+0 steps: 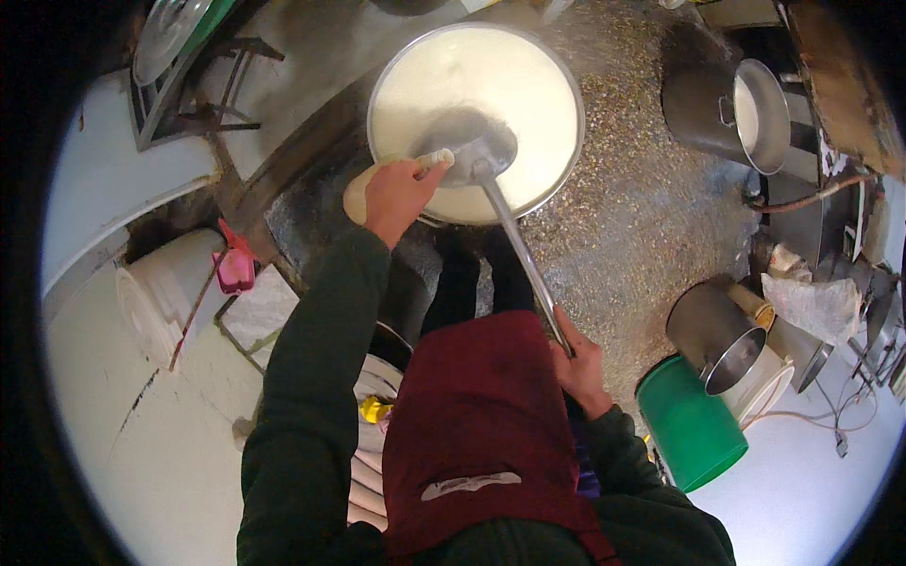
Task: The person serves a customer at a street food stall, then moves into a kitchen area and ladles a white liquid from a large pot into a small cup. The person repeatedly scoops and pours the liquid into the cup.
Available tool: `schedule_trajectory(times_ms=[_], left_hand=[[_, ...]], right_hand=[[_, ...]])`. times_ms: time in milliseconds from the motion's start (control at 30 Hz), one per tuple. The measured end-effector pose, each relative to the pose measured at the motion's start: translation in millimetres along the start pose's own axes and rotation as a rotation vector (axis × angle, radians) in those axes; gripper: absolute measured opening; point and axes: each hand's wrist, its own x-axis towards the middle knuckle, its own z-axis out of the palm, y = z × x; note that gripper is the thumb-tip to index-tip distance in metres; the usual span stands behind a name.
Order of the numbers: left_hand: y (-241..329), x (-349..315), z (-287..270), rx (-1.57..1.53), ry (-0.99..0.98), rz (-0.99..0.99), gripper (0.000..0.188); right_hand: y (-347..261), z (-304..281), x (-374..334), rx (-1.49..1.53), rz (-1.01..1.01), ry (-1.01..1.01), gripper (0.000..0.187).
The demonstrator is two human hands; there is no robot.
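A wide metal pot (582,123) at the top centre holds a pale cream-coloured liquid (533,85). Over the liquid lies the broad round bowl of a long-handled metal ladle (483,141). My right hand (580,373) is closed round the lower end of its handle, beside my dark red apron (481,406). At the bowl's left edge, my left hand (401,200) pinches a small whitish piece (436,158) whose kind I cannot make out. A tan rounded thing (355,198) shows under my left wrist, partly hidden.
At the upper right a deep metal pot (703,108) lies tipped sideways. Lower right are another metal pot (713,335) and a green bucket (694,429). On the left are a white bucket (179,292), a pink scoop (236,271) and a dark metal stand (231,85).
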Motion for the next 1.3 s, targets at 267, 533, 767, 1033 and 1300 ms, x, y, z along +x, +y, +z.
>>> schedule_trajectory(times_ms=[267,533,767,1033,1300], left_hand=[[-41,-84,17,-0.646,0.173,-0.093,0.059],[-48,-136,39,-0.876,0.139,-0.181,0.047],[-57,-148,39,-0.848,0.169,-0.175,0.046],[-80,-146,22,-0.738,0.223,-0.162,0.048],[-94,-101,4,-0.522,0.129,-0.24,0.06]], right_hand=[[-18,8,68,-0.071,-0.088,0.063,0.062],[-38,46,162,-0.241,-0.235,0.188,0.064],[-66,43,241,-0.383,-0.156,0.021,0.059],[-73,60,333,-0.457,-0.064,-0.146,0.064],[-51,93,338,-0.356,0.07,-0.256,0.068]])
